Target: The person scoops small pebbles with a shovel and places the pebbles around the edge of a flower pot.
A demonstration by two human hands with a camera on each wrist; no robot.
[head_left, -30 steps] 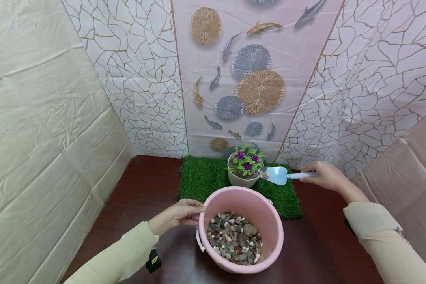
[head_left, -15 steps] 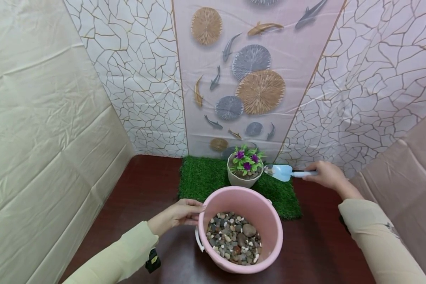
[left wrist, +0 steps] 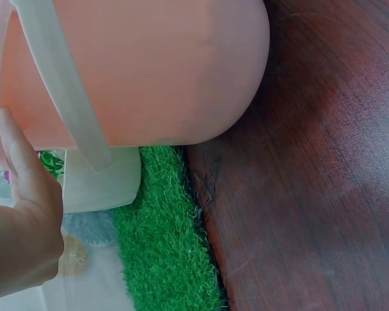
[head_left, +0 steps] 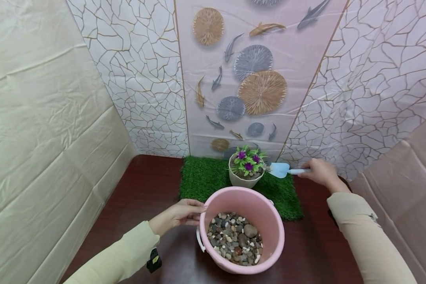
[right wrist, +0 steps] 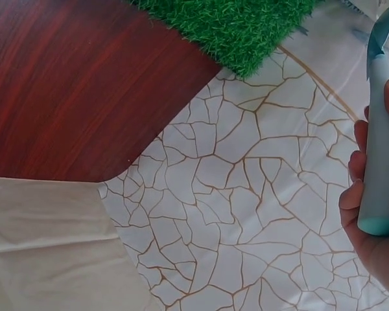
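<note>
My right hand (head_left: 321, 172) grips the pale handle of a light-blue hand trowel (head_left: 279, 170); in the right wrist view the fingers wrap around its grey handle. The trowel's tip is right at the right rim of a white flower pot (head_left: 242, 182), with a few small stones near the tip. Purple flowers and green leaves (head_left: 247, 157) rise from the pot, and pebbles lie on its soil. With my left hand (head_left: 186, 212) I hold the left rim of a pink bucket (head_left: 275, 221), thumb and fingers on either side of it. Mixed pebbles (head_left: 230, 238) cover the bucket's bottom.
The pot stands on a green artificial grass mat (head_left: 198, 177), just behind the bucket. Both are on a dark red-brown wooden table (head_left: 145, 189). The bucket's white handle (left wrist: 61, 78) hangs down its side. Patterned cloth walls (head_left: 145, 79) enclose the table's back and sides.
The trowel has drawn back slightly to the right from over the pot and turned in my right hand. My right forearm has swung left. My left hand stays on the bucket rim.
</note>
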